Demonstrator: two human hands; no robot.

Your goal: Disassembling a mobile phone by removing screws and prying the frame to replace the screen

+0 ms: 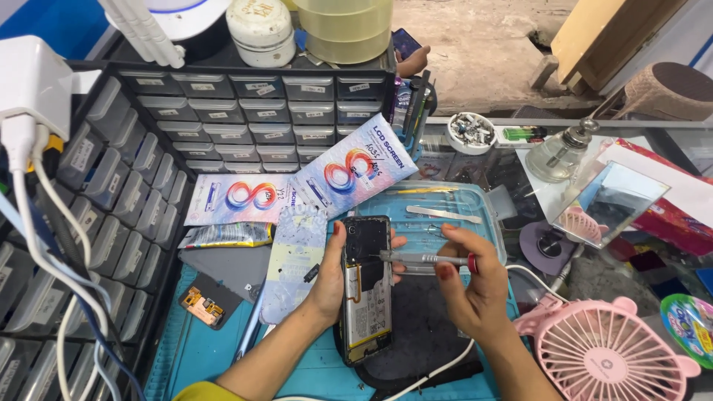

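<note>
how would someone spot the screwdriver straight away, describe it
Start at the pink fan at lower right; just left of it the right hand pinches a thin silver screwdriver, tip on the opened phone. Unlike the tweezers in the tray, it has a red cap.

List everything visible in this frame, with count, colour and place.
opened black smartphone: 1, black, centre, upright in left hand
slim metal screwdriver: 1, silver, across phone top
clear plastic tray: 1, clear, behind phone
printed screen packages: 2, white-blue, left of tray
grey drawer cabinets: several, grey, rear and left
pink round fan: 1, pink, lower right
glass spirit lamp: 1, clear, right rear
left hand: grip on phone
right hand: grip on screwdriver
</note>
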